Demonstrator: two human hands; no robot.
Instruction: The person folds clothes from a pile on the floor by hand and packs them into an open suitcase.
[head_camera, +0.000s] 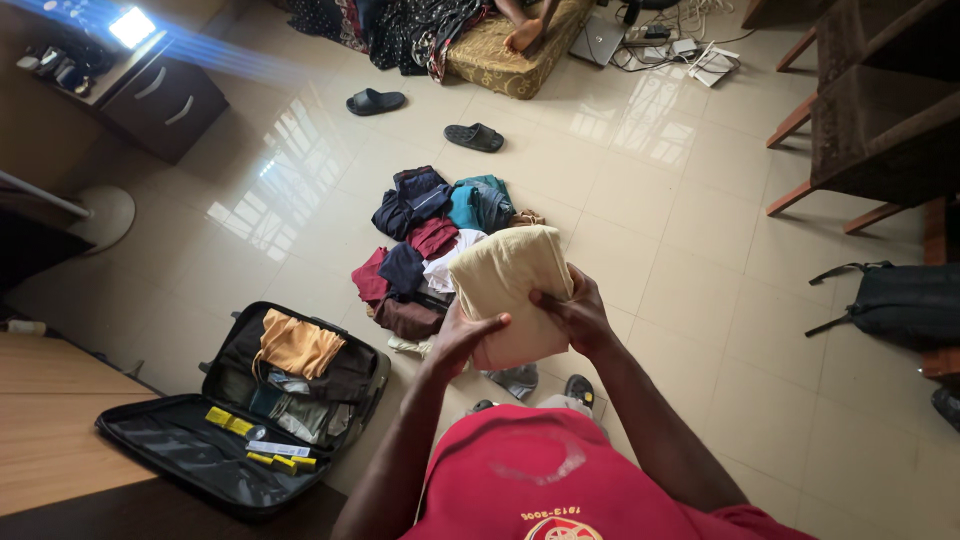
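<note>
Glossy cream floor tiles (700, 260) fill the room, and both hands are up in front of a red shirt (560, 480). The left hand (462, 335) clamps the lower left edge of a folded beige garment (510, 285), thumb across its front; the right hand (578, 315) grips its right side, fingers closed on the cloth. That garment is held in the air, above a heap of clothes (430, 245) lying mid-floor: navy, maroon, teal, white and brown pieces. Down towards the floor's left edge, an open black suitcase (250, 410) lies flat with an orange garment (297, 347) on top of its packed half. Two black slides (420, 118) sit further out, near a mattress (505, 60). A black backpack (900, 300) rests by the right edge.
</note>
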